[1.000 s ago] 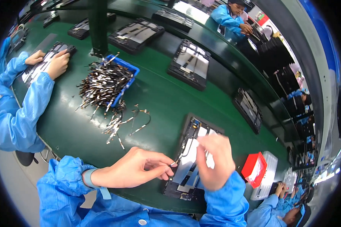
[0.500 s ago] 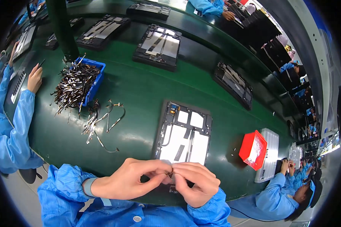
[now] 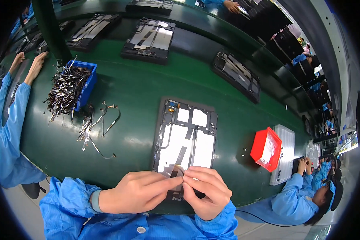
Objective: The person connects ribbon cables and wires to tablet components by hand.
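An opened tablet [image 3: 204,140], with white battery panels, a black frame and dark strips, lies before me. My left hand [image 3: 140,190] and my right hand [image 3: 206,190] meet over its near end, fingertips touching. A small, thin, brownish see-through film [image 3: 175,169] shows just beyond the fingertips, at the right hand's pinch. The left hand's index finger reaches along to the right fingertips, its other fingers curled in. Whatever lies between the left thumb and fingers is hidden. The tablet's near edge is partly covered by my hands.
A blue bin [image 3: 88,86] heaped with thin cables stands at left, loose cables [image 3: 90,132] beside it. At right are a red tray [image 3: 264,150] and a clear plastic case [image 3: 285,154]. More opened tablets [image 3: 150,40] line the far side. Co-workers sit at both sides.
My left index finger has straightened toward the right fingertips, and the film now shows. The view has shifted slightly. At left, a co-worker's hands have moved farther off.
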### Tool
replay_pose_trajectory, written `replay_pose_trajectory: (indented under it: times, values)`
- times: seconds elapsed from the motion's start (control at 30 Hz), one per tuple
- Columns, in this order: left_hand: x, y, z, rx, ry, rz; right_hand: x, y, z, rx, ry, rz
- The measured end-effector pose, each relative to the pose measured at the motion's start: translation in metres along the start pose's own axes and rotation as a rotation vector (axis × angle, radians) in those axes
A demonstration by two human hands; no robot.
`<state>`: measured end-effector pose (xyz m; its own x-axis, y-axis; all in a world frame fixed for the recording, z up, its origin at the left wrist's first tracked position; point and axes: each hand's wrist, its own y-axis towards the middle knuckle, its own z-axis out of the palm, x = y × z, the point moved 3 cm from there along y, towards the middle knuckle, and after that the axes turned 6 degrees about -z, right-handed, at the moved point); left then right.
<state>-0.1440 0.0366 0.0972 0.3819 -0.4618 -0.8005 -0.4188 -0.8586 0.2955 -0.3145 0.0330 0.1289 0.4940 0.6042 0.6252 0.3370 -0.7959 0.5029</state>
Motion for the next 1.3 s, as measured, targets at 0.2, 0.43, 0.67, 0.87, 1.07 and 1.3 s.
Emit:
replay_pose_trajectory:
  times: [0.2,0.43,0.67,0.87,1.07,1.3]
  values:
    - [0.000,-0.006,0.003,0.068,0.075,-0.002,-0.037,-0.012,-0.062,-0.414,-0.267,0.334]
    - [0.030,-0.017,-0.008,0.072,-0.277,-0.412,-0.149,-0.061,-0.180,-0.108,-0.963,0.521]
    - [0.033,-0.020,-0.008,0.123,-0.408,-0.477,-0.116,-0.033,-0.135,-0.292,-1.114,0.225]
    - [0.026,-0.020,-0.009,0.122,-0.400,-0.460,-0.023,0.016,0.011,0.281,-0.218,-0.138]
    - [0.025,-0.021,-0.016,0.079,-0.376,-0.491,-0.029,0.025,0.037,0.317,0.016,0.035]
    - [0.037,-0.010,-0.034,-0.223,0.399,0.001,-0.076,0.020,0.055,0.241,0.477,0.649]
